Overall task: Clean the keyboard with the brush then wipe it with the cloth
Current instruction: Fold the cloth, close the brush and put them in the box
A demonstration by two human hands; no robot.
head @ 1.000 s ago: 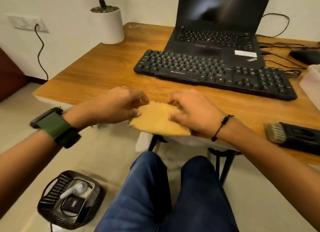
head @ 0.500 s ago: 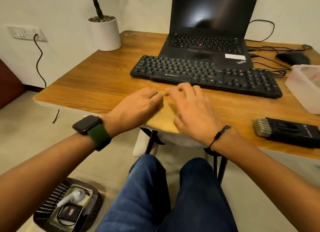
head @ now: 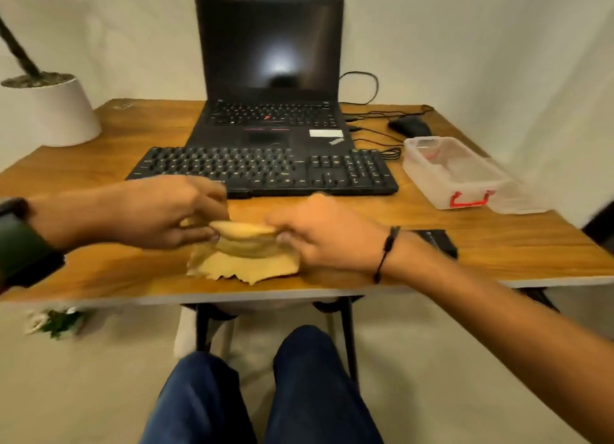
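Observation:
A yellow cloth (head: 246, 261) lies near the front edge of the wooden table, its upper part lifted into a fold. My left hand (head: 166, 214) pinches the fold's left end and my right hand (head: 325, 234) pinches its right end. The black keyboard (head: 265, 169) sits just beyond my hands, in front of the open laptop (head: 269, 78). The black brush (head: 437, 241) lies to the right behind my right wrist, and only its handle shows.
A clear plastic box (head: 455, 171) with a red clasp stands at the right. A black mouse (head: 410, 126) and cables lie behind it. A white plant pot (head: 56, 111) stands at the back left corner. My knees are below the table's front edge.
The view has tilted up. Both hands went from pressing the cloth flat to pinching it and lifting its upper part into a fold.

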